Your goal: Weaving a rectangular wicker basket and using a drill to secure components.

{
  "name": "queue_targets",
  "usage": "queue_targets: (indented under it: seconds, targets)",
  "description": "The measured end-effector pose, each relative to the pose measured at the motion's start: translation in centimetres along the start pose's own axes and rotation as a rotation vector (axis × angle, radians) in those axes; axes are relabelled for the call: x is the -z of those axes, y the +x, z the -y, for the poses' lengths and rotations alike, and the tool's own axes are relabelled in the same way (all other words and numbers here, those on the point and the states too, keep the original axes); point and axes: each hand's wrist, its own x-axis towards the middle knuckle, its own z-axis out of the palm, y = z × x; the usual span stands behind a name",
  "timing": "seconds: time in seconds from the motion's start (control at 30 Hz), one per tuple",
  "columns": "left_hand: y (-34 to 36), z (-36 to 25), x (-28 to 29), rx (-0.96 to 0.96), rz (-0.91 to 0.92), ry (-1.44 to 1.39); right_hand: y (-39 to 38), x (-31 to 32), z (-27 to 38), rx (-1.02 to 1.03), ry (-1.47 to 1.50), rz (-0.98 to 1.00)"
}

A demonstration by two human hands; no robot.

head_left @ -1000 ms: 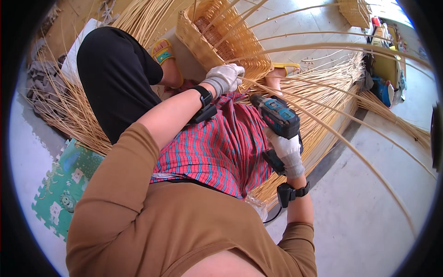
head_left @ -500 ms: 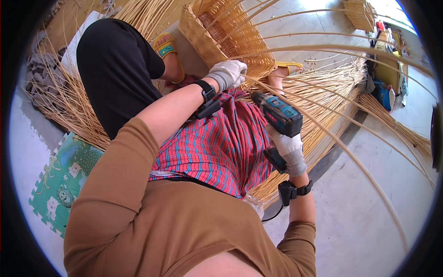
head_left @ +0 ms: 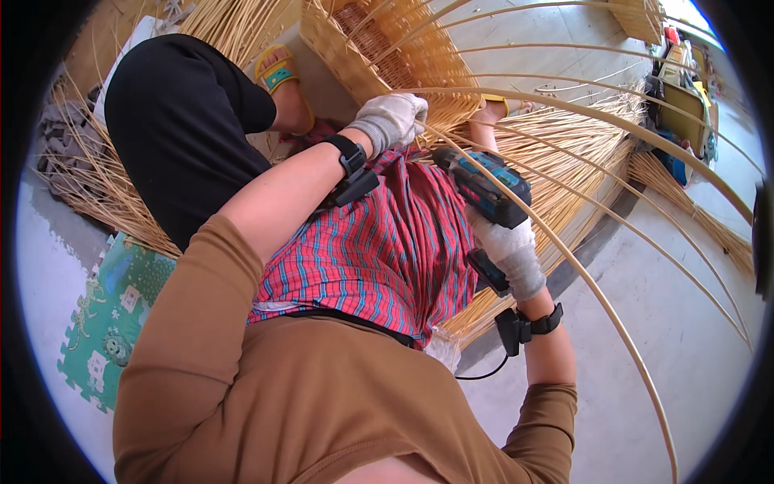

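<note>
At far left, grey rags (head_left: 68, 133) lie beside loose canes (head_left: 121, 202), with a green foam mat (head_left: 109, 339) below them on the floor. Next comes a raised knee in black trousers (head_left: 177, 129); above and to its right is a foot in a yellow sandal (head_left: 276, 68). In the upper middle, between this foot and the other sandalled foot, stands a rectangular woven basket (head_left: 343, 64), its opening in view and long canes fanning from it toward the right. The gloved left hand (head_left: 393, 121), with a black device (head_left: 351, 171) strapped at the wrist, is at the basket's near edge, its fingers curled narrowly about the base of a long cane (head_left: 601, 296). Below it a red checked apron (head_left: 363, 234) covers the lap. To the right, the gloved right hand (head_left: 508, 246) is wrapped around the grip of a blue and black drill (head_left: 488, 189), whose nose points up and left, apart from the basket; the long cane crosses in front of the drill in this view. Behind the drill spreads a heap of pale canes (head_left: 564, 153). A second basket (head_left: 641, 20) stands at upper right, and a cane bundle (head_left: 693, 206) lies below it on the floor.
</note>
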Motion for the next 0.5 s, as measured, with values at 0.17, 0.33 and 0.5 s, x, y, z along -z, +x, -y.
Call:
queue_targets:
  seconds: [0.17,0.33,0.5]
  targets:
    - [0.0,-0.1,0.0,0.028,0.013,-0.013,-0.1,0.1,0.5,-0.298,0.013,0.103]
    - [0.0,-0.2,0.1,0.046,0.048,-0.011,0.7,-0.4,0.1,0.187,-0.104,-0.034]
    - [-0.3,-0.3,0.1,0.029,0.013,0.009,0.3,-0.5,-0.7,0.026,0.036,0.061]
